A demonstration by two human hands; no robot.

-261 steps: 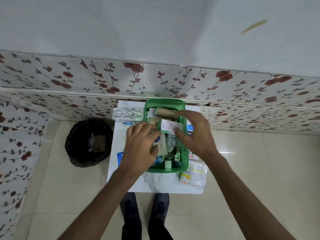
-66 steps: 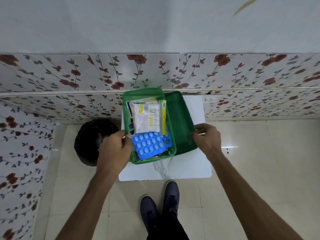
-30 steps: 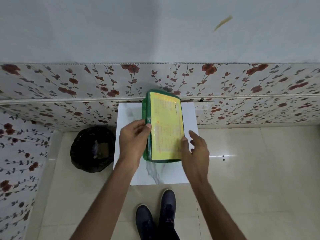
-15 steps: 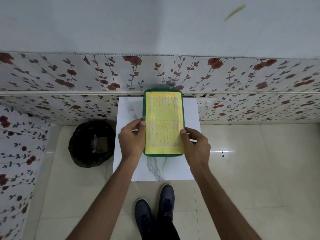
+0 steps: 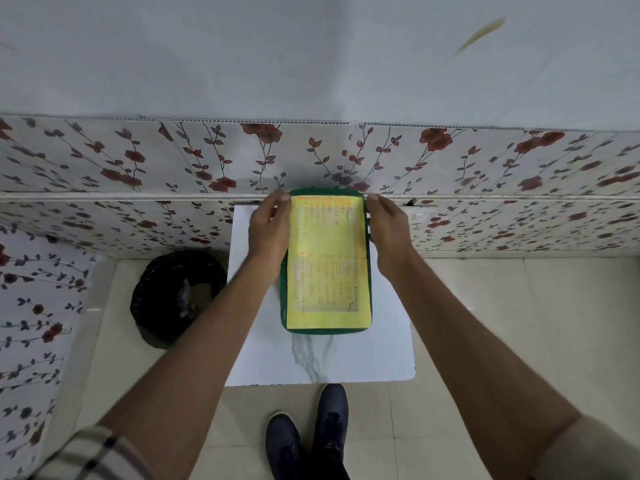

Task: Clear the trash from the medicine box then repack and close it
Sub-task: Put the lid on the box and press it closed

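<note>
The green medicine box (image 5: 290, 320) lies on the small white marble-look table (image 5: 322, 362) with its lid down; a yellow printed label (image 5: 327, 261) covers the lid. My left hand (image 5: 268, 233) presses against the box's left side near the far corner, fingers along the edge. On the opposite side, my right hand (image 5: 388, 230) holds the far right edge. Both hands grip the box between them. The contents are hidden under the lid.
A black-lined trash bin (image 5: 178, 297) with scraps inside stands on the floor left of the table. A floral-panelled wall (image 5: 485, 174) runs right behind the table. My shoes (image 5: 311, 431) are on the tiled floor at the table's near edge.
The lid was shut over the packed box within the last two seconds. Since half a second ago both hands have slid from the box's middle toward its far end.
</note>
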